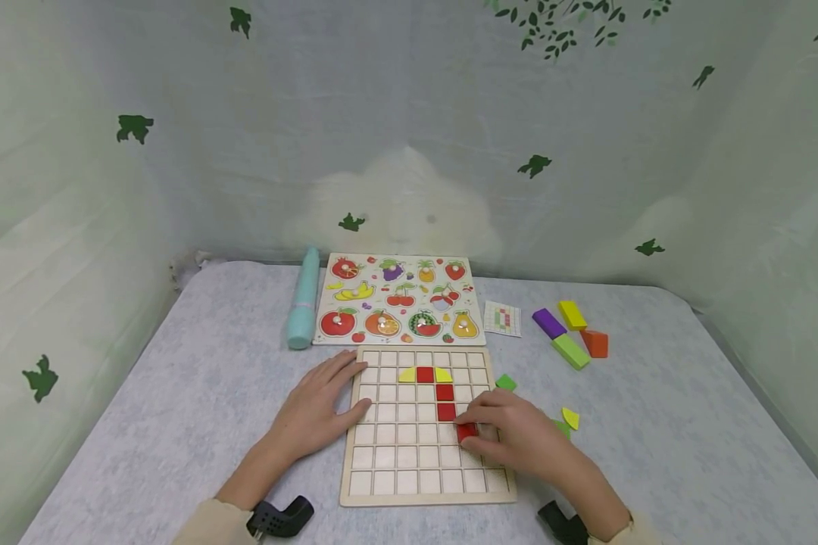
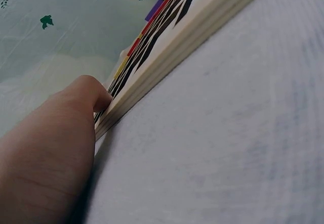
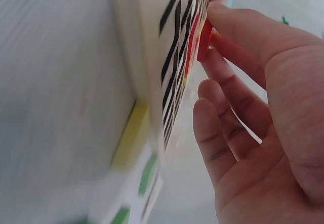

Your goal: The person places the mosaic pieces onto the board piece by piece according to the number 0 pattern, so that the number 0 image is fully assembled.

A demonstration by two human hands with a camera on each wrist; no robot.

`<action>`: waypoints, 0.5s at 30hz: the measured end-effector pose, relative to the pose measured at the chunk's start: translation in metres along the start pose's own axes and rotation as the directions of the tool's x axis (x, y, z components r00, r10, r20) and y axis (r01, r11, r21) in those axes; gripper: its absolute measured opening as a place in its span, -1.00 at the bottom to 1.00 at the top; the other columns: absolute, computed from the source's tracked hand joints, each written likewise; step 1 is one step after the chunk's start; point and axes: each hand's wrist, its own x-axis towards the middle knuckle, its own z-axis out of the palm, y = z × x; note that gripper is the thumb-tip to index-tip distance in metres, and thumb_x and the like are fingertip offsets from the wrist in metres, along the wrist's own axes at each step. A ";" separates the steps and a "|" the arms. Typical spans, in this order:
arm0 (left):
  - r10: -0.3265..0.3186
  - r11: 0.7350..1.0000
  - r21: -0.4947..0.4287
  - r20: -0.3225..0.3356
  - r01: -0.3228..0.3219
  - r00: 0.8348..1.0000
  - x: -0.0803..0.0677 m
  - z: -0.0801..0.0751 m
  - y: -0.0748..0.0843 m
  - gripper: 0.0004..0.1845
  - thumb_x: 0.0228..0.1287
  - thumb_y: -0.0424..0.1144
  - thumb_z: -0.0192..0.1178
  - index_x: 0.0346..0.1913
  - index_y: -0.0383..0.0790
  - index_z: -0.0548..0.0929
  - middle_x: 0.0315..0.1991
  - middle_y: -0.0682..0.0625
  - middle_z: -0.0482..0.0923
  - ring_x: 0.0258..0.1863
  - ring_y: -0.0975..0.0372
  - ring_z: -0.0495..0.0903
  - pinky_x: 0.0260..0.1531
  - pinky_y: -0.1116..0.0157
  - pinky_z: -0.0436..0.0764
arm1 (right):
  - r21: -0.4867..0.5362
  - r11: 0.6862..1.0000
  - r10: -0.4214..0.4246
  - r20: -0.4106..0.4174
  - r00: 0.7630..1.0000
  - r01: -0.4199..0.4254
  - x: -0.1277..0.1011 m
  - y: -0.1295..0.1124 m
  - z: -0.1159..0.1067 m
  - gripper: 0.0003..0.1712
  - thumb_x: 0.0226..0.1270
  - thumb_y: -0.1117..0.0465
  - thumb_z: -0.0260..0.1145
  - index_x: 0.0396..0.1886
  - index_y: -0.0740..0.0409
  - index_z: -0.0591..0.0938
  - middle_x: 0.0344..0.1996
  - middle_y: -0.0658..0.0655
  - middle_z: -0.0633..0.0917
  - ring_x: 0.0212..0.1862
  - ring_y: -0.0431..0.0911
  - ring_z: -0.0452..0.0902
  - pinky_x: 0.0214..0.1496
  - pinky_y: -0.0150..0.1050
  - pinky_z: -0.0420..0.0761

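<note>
Taking the middle of the grid board (image 1: 375, 482) as the centre of the dial, the right hand (image 1: 518, 428) reaches in from three o'clock, its thumb and index finger pinched on a red block (image 1: 466, 433), the other fingers loosely bent and holding nothing. That block is over the squares on the board's right half, between four and five o'clock from the lower laid red piece (image 1: 446, 412); whether it touches the board I cannot tell. Two laid red pieces run down from a yellow quarter-round (image 1: 443, 375) towards six o'clock, and at its nine o'clock come another red piece (image 1: 426, 375) and a second yellow quarter-round (image 1: 407, 375). The left hand (image 1: 316, 405) rests against the board's edge between nine and ten o'clock, fingers fairly straight, thumb spread away (the left wrist view shows the thumb on the rim). At twelve o'clock lies a fruit puzzle (image 1: 375, 286), with a pale blue roll (image 1: 303, 303) just beside its left edge and a small card (image 1: 502, 319) near its right. Purple (image 1: 549, 323), yellow (image 1: 572, 315), orange (image 1: 594, 344) and green (image 1: 571, 353) blocks cluster at two o'clock.
</note>
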 end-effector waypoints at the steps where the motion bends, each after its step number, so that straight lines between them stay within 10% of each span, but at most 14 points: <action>1: 0.001 1.000 0.001 -0.001 -0.001 1.000 0.000 0.000 0.000 -0.34 0.32 0.04 0.34 0.42 -0.15 0.53 0.50 -0.14 0.37 0.48 -0.07 0.36 0.43 -0.15 0.39 | -0.008 1.000 -0.007 0.001 1.000 0.007 0.003 -0.003 0.002 -0.74 0.29 0.04 0.53 -0.02 -0.13 0.82 -0.13 -0.21 0.70 -0.05 -0.28 0.53 -0.01 -0.29 0.68; 15: -0.004 1.000 0.003 0.009 0.004 1.000 -0.001 -0.002 0.001 -0.35 0.34 0.03 0.32 0.43 -0.14 0.52 0.51 -0.13 0.37 0.49 -0.06 0.35 0.44 -0.14 0.38 | -0.070 0.997 -0.011 0.010 1.000 0.012 0.017 -0.014 0.014 -0.71 0.28 -0.01 0.54 -0.03 -0.13 0.82 -0.11 -0.18 0.70 -0.06 -0.27 0.54 0.00 -0.29 0.69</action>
